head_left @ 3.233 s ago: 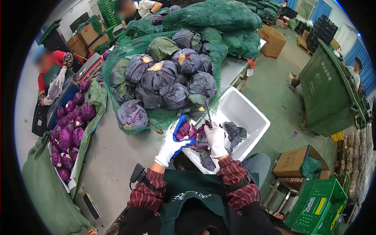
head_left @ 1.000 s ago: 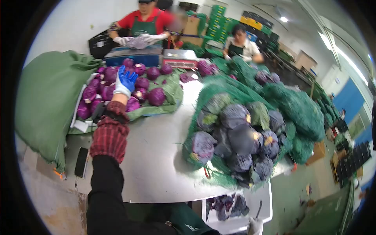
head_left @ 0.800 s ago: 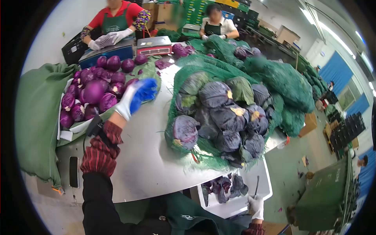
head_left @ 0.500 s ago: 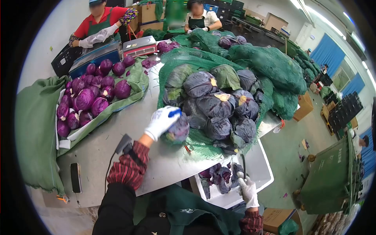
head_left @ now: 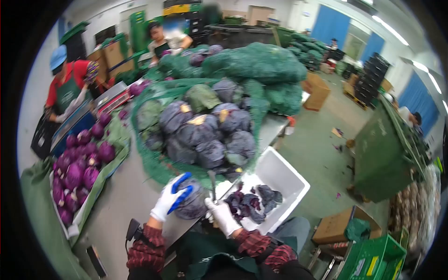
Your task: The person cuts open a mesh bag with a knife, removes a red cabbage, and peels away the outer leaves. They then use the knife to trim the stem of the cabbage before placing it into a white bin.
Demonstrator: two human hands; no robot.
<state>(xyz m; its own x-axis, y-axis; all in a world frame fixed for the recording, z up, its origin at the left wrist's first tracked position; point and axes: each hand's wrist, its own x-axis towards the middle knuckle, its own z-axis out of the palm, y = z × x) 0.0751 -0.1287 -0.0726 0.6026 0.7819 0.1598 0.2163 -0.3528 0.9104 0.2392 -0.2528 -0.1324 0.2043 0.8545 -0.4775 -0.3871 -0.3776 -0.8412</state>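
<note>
My left hand (head_left: 170, 198), in a white glove with blue coating, grips the upper left side of a dark red cabbage (head_left: 193, 204) at the table's near edge. To its right, my right hand (head_left: 224, 217), white-gloved, is closed round a knife (head_left: 213, 184) whose dark blade points up beside the cabbage. Just beyond lies a heap of unpeeled red cabbages (head_left: 198, 130) in an opened green net sack (head_left: 149, 161). Under the table edge on the right, a white bin (head_left: 293, 183) contains loose outer leaves (head_left: 254, 205).
Shiny purple cabbages (head_left: 74, 175) fill a cloth-lined container at left, near a phone (head_left: 96, 261). Full net sacks (head_left: 261, 63) lie behind the heap. Two people (head_left: 70, 88) work across the table. A green wheeled bin (head_left: 385, 149) and cardboard box (head_left: 345, 226) stand at right.
My view has turned right and down. My left hand has brought the cabbage away from the heap toward me, and my right hand has raised the knife from over the bin to beside it.
</note>
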